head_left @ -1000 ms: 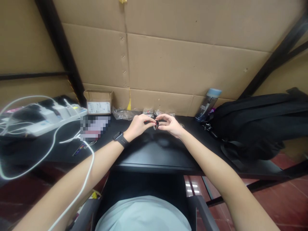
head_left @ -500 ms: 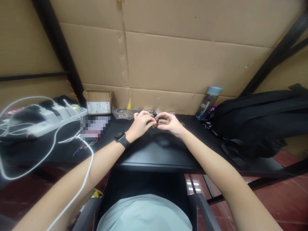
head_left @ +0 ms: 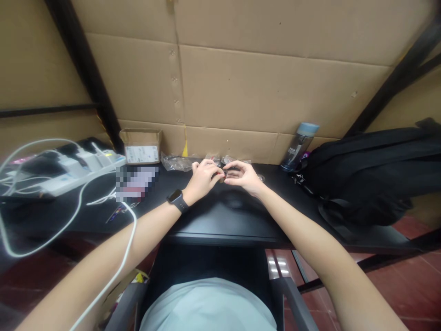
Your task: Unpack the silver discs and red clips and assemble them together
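Above the black desk (head_left: 220, 220), my two hands meet around a small dark round object with a reddish part (head_left: 224, 175). My left hand (head_left: 206, 178), with a dark watch (head_left: 177, 200) on its wrist, pinches the object from the left. From the right, the curved fingers and thumb of my right hand (head_left: 245, 178) close on it too. Most of the object is covered by fingertips, so its kind does not show. Crumpled clear plastic bags (head_left: 177, 162) lie just behind my hands, against the cardboard wall.
An open cardboard box (head_left: 141, 146) stands at the back left, beside a white power strip (head_left: 82, 176) with plugs and cables. One white cable (head_left: 129, 243) hangs across my left forearm. At the right are a water bottle (head_left: 299, 148) and a black backpack (head_left: 375, 174).
My left hand has turned slightly, and less of the small object shows between the fingers. Both hands stay in the same place.
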`<action>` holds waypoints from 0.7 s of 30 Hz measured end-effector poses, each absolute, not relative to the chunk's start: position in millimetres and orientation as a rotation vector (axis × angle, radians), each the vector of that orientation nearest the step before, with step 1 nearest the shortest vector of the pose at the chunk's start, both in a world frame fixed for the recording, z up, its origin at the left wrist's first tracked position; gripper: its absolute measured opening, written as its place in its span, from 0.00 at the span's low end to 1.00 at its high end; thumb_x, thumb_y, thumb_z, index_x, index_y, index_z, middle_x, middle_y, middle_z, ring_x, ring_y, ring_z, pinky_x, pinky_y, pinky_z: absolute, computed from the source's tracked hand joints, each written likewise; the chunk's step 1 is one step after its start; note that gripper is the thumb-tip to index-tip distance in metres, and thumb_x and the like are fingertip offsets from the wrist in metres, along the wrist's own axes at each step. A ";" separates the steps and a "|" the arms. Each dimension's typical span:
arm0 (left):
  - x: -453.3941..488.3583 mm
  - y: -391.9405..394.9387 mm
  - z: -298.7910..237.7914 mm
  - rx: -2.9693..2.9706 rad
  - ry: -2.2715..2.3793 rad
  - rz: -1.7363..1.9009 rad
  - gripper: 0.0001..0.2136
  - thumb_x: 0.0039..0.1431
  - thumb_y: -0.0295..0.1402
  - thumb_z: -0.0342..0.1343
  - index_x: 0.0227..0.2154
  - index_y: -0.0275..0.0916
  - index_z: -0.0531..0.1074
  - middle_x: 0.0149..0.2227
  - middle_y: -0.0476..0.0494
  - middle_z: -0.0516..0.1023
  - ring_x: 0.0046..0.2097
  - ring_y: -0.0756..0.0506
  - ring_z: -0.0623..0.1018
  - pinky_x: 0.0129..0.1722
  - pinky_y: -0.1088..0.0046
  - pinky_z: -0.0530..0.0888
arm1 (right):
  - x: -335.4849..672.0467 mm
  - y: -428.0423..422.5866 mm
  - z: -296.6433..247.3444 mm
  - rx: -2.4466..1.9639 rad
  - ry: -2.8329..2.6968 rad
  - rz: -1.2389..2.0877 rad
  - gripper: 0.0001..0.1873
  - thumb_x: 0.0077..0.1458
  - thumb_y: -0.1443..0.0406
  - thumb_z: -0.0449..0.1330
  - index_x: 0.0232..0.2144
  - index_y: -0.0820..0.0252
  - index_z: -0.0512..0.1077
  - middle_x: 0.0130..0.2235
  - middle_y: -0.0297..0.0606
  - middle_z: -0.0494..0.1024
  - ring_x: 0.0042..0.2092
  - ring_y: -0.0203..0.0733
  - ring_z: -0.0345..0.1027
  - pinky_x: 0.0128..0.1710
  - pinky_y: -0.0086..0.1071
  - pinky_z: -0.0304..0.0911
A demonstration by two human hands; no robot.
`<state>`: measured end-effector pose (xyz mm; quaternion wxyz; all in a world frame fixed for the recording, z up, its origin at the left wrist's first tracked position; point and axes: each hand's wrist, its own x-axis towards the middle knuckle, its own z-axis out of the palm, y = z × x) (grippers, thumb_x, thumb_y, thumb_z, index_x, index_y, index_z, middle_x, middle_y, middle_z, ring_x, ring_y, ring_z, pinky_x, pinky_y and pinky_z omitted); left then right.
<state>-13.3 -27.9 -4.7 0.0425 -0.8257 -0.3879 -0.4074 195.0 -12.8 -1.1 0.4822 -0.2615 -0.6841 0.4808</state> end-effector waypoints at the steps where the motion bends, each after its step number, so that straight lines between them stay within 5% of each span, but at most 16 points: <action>1: -12.5 -27.7 -5.5 -2.521 -1.204 -1.254 0.09 0.68 0.37 0.56 0.35 0.43 0.80 0.42 0.44 0.83 0.54 0.39 0.72 0.53 0.54 0.55 | 194.4 -12.6 -2.2 -0.640 -1.662 1.169 0.27 0.36 0.63 0.79 0.41 0.57 0.76 0.47 0.38 0.79 0.44 0.43 0.77 0.55 0.46 0.72; 9: -7.2 -24.7 -10.4 -2.535 -1.532 -1.385 0.08 0.64 0.39 0.59 0.32 0.44 0.81 0.40 0.44 0.84 0.54 0.35 0.72 0.54 0.49 0.57 | 185.6 -11.0 -12.6 -0.655 -1.653 1.079 0.26 0.37 0.61 0.78 0.40 0.57 0.75 0.47 0.38 0.78 0.47 0.45 0.78 0.58 0.47 0.70; 16: -7.5 -21.4 -10.9 -2.565 -1.626 -1.504 0.09 0.62 0.39 0.58 0.32 0.44 0.81 0.36 0.45 0.84 0.43 0.39 0.79 0.49 0.56 0.68 | 178.4 -16.5 -11.2 -0.654 -1.743 0.864 0.21 0.43 0.60 0.74 0.40 0.57 0.74 0.47 0.41 0.77 0.49 0.49 0.76 0.52 0.44 0.74; 21: -14.6 -14.9 -8.5 -2.634 -1.458 -1.651 0.10 0.65 0.42 0.57 0.42 0.44 0.77 0.46 0.45 0.82 0.52 0.40 0.77 0.56 0.56 0.69 | 184.4 -14.8 -4.4 -0.646 -1.799 0.785 0.22 0.45 0.62 0.73 0.43 0.56 0.73 0.48 0.40 0.77 0.50 0.50 0.77 0.50 0.43 0.75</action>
